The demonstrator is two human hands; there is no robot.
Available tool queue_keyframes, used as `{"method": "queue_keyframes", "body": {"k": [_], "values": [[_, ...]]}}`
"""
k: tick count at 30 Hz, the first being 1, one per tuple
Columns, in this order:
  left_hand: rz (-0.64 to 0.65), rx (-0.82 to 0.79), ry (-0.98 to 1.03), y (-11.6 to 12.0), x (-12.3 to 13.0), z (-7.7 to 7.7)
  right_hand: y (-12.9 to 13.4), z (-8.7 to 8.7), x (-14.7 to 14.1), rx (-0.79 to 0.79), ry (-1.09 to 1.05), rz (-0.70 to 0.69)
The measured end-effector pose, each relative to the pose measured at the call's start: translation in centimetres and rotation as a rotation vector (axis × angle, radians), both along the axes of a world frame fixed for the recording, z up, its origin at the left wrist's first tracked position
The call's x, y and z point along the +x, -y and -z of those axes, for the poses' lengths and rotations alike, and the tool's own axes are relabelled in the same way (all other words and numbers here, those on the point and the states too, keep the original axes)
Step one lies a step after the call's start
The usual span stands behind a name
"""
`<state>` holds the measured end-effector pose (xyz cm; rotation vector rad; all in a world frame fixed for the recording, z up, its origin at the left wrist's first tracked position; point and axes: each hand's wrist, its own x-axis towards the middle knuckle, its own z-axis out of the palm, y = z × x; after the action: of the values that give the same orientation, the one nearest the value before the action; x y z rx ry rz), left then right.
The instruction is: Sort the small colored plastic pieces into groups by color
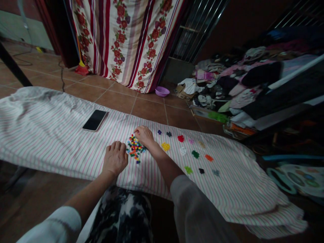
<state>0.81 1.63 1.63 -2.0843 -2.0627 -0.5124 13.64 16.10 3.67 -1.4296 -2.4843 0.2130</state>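
Observation:
A loose pile of small multicoloured plastic pieces (135, 147) lies on the striped cloth. My right hand (144, 135) bends over the pile's far edge, thumb and fingers pinched together; what is between the fingertips is too small to make out. At the near left side of the pile my left hand (115, 158) rests on the cloth, fingers curled under and palm hidden. To the right, pieces sit in separate single-colour groups, among them a yellow group (165, 146), a red group (180, 138), a dark green group (195, 154) and an orange group (209, 157).
A phone (95, 120) lies on the cloth (58, 135) left of the pile. Beyond the cloth's far edge are a purple basin (162, 91) on the tiled floor, a floral curtain (131, 44) and heaped clothes (227, 77) at the right.

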Motion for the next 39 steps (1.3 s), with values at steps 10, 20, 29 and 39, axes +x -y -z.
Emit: {"method": "queue_keyframes", "body": {"k": [10, 20, 29, 39], "values": [[0.000, 0.005, 0.013, 0.1, 0.0, 0.0, -2.1, 0.6, 4.2, 0.041, -0.146, 0.182], [0.000, -0.002, 0.023, 0.0, 0.0, -0.1, -3.6, 0.9, 9.3, 0.084, -0.069, 0.408], [0.000, -0.002, 0.013, 0.0, 0.0, 0.0, -3.4, 1.9, 10.1, 0.022, -0.013, 0.438], [-0.002, 0.004, -0.036, 0.1, 0.0, 0.0, -3.1, 2.1, 10.3, 0.027, -0.068, 0.468]]}}
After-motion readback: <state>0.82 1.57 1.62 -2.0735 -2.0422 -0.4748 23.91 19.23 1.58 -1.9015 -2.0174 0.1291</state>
